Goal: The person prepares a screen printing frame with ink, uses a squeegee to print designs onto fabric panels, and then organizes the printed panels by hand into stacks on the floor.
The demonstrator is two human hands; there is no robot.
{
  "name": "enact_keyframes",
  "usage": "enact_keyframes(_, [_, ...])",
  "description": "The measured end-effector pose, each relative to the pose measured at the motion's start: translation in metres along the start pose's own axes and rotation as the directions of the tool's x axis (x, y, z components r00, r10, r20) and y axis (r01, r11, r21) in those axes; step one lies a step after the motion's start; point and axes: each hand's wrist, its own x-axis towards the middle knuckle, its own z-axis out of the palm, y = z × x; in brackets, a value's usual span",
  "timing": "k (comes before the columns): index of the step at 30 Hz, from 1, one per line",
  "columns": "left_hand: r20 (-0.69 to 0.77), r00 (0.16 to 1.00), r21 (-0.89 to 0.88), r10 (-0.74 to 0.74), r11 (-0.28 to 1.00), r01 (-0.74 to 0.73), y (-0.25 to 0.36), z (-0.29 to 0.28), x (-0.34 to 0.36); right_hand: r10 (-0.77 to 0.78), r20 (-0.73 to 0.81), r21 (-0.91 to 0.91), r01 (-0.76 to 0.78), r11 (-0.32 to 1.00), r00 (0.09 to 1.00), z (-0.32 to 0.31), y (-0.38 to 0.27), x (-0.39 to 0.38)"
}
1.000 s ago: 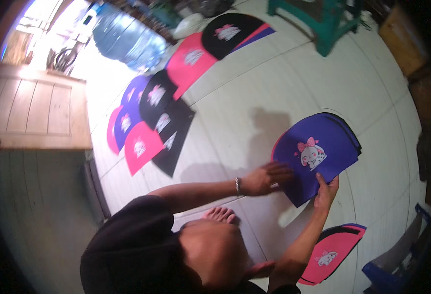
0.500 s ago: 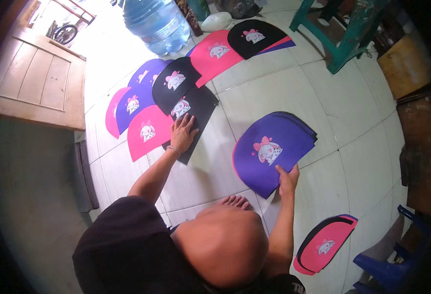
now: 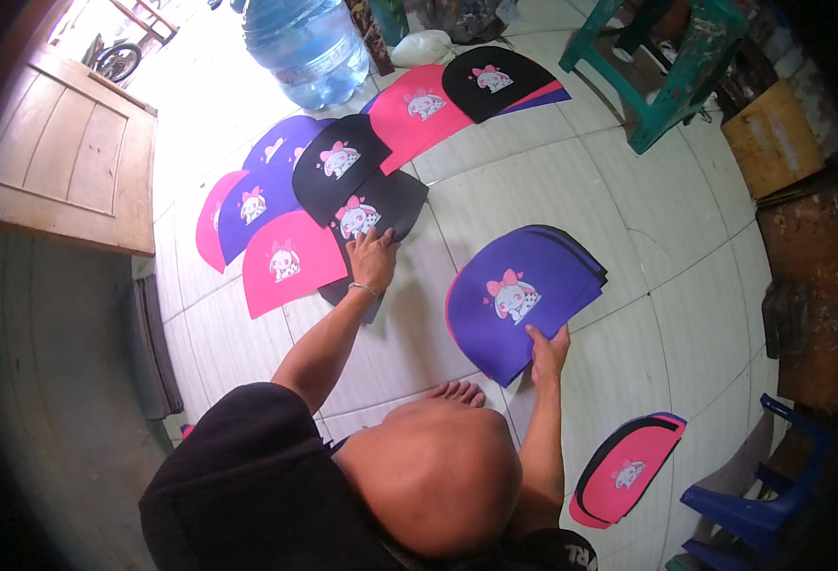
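Note:
My right hand [image 3: 549,354] grips the lower edge of a stack of dome-shaped fabric panels, thumb on top. A purple panel [image 3: 495,328] with a printed white cartoon rabbit with a pink bow lies uppermost, with black and pink edges showing beneath. My left hand [image 3: 373,262] is on the floor pile, its fingers closed at the lower edge of a black panel [image 3: 404,205] with the same print. That edge looks slightly raised, and more black material shows under my wrist. Beside it lies a pink panel [image 3: 295,247], and another black panel [image 3: 328,157] overlaps it above.
More panels fan out across the tiled floor [image 3: 533,181], including a pink one [image 3: 419,105] and a black one [image 3: 495,81]. Another stack [image 3: 619,476] lies at the lower right near a blue plastic stool [image 3: 757,495]. A water jug [image 3: 309,57] and green stool [image 3: 647,105] stand farther away.
My left hand has shifted slightly right and drawn its spread fingers together at the black panel's edge, which now bends up. My right hand keeps its hold on the stack.

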Motion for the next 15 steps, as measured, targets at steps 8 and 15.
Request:
enact_keyframes(8, [0.096, 0.989, -0.274, 0.113, 0.958, -0.083, 0.059, -0.05, 0.017, 0.019, 0.105, -0.076, -0.011, 0.997, 0.994, 0.011, 0.001, -0.012])
enact_keyframes(15, [0.282, 0.912, -0.596, 0.299, 0.799, -0.078, 0.199, -0.015, -0.026, 0.215, 0.12, 0.167, -0.233, 0.958, 0.969, 0.006, -0.002, -0.001])
